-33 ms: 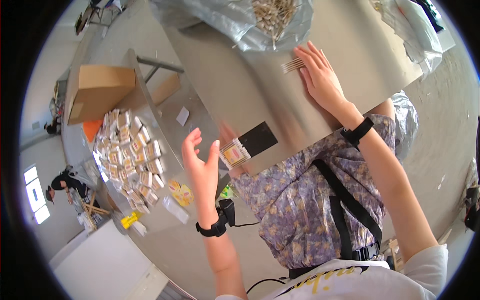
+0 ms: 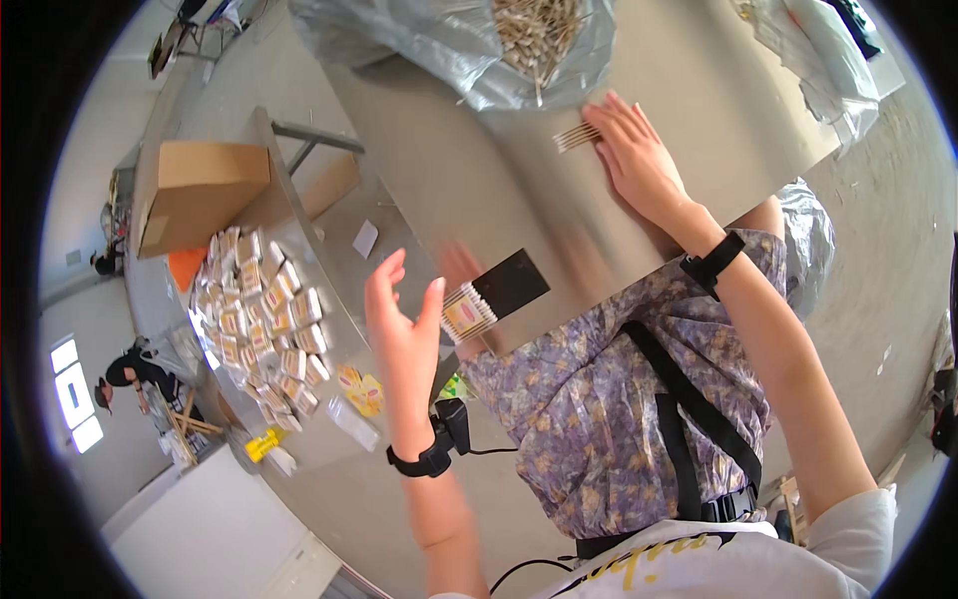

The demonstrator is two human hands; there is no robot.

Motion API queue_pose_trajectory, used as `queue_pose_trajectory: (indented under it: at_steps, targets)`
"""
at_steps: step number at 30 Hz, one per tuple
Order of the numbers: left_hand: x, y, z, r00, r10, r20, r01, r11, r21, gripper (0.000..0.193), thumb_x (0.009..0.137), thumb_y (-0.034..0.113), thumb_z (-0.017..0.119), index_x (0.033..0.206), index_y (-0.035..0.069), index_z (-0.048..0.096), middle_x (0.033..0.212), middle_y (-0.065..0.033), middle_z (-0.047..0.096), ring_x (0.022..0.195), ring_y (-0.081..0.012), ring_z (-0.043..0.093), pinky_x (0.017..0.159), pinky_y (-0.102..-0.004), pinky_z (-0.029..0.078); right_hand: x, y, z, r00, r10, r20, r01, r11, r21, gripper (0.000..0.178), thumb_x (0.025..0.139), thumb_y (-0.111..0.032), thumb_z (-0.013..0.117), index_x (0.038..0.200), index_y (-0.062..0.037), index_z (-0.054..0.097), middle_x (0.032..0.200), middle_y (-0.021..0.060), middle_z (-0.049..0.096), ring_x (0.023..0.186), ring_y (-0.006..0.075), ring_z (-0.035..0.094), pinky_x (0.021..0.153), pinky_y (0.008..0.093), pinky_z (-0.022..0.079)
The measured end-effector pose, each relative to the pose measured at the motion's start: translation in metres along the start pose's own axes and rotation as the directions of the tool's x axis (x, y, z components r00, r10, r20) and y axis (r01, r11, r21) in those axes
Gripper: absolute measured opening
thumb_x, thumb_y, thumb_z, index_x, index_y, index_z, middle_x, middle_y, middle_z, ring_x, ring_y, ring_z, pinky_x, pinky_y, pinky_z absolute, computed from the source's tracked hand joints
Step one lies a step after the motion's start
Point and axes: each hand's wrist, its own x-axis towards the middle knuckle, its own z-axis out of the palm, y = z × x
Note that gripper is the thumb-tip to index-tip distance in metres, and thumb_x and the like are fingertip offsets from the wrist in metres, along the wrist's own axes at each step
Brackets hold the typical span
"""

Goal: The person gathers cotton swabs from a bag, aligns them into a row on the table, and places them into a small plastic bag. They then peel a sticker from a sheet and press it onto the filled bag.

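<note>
My right hand [image 2: 641, 163] lies flat on the metal table, its fingers stretched over a few cotton swabs [image 2: 576, 138] whose ends stick out to the left. At the table's near left edge is a small pack of cotton swabs [image 2: 468, 312] with a yellow and white label. A flat black rectangle [image 2: 512, 283] lies against the pack's right side. My left hand [image 2: 401, 319] is raised just left of the pack, thumb and fingers apart, holding nothing. Whether its thumb touches the pack I cannot tell.
Loose cotton swabs [image 2: 539, 35] fill a grey plastic bag [image 2: 449, 60] at the far side of the metal table [image 2: 689, 90]. To the left, many finished-looking packs [image 2: 264, 314] are heaped beside a cardboard box [image 2: 205, 190]. Clear plastic [image 2: 828, 80] lies at the far right.
The whole view has shifted slightly. Both hands keep nearly the same poses, and the swabs and the pack stay about where they were on the table.
</note>
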Motion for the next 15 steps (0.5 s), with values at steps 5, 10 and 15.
queue_pose_trajectory:
  at_steps: [5, 10, 15]
  targets:
    - [0.054, 0.106, 0.018, 0.879, 0.369, 0.303, -0.418, 0.901, 0.115, 0.039, 0.089, 0.013, 0.07, 0.127, 0.006, 0.059, 0.125, -0.0109, 0.062, 0.115, -0.0261, 0.059, 0.097, -0.0376, 0.046, -0.028, 0.016, -0.015, 0.996, -0.054, 0.075, 0.051, 0.998, 0.04, 0.031, 0.089, -0.008, 0.062, 0.119, -0.0059, 0.065, 0.13, 0.0076, 0.06, 0.133, 0.0254, 0.049, 0.118, 0.0459, 0.033]
    - [0.133, 0.14, 0.101, 0.823, 0.46, 0.334, -0.481, 0.876, -0.021, 0.036, 0.09, 0.011, 0.066, 0.126, 0.007, 0.061, 0.124, -0.0134, 0.062, 0.116, -0.0296, 0.06, 0.1, -0.0374, 0.046, -0.038, 0.009, -0.02, 1.0, -0.006, -0.002, 0.006, 0.988, 0.151, 0.024, 0.084, -0.005, 0.067, 0.108, -0.007, 0.069, 0.119, 0.0058, 0.064, 0.126, 0.0237, 0.054, 0.115, 0.0443, 0.037]
    - [0.201, 0.138, 0.191, 0.846, 0.508, 0.166, -0.525, 0.846, 0.087, 0.035, 0.089, 0.01, 0.06, 0.123, 0.011, 0.066, 0.131, -0.025, 0.055, 0.124, -0.04, 0.052, 0.107, -0.044, 0.041, -0.035, 0.001, -0.017, 0.999, -0.022, -0.028, 0.027, 0.978, 0.206, 0.029, 0.077, -0.002, 0.068, 0.105, -0.0079, 0.069, 0.116, 0.0055, 0.064, 0.122, 0.0222, 0.056, 0.113, 0.0439, 0.039]
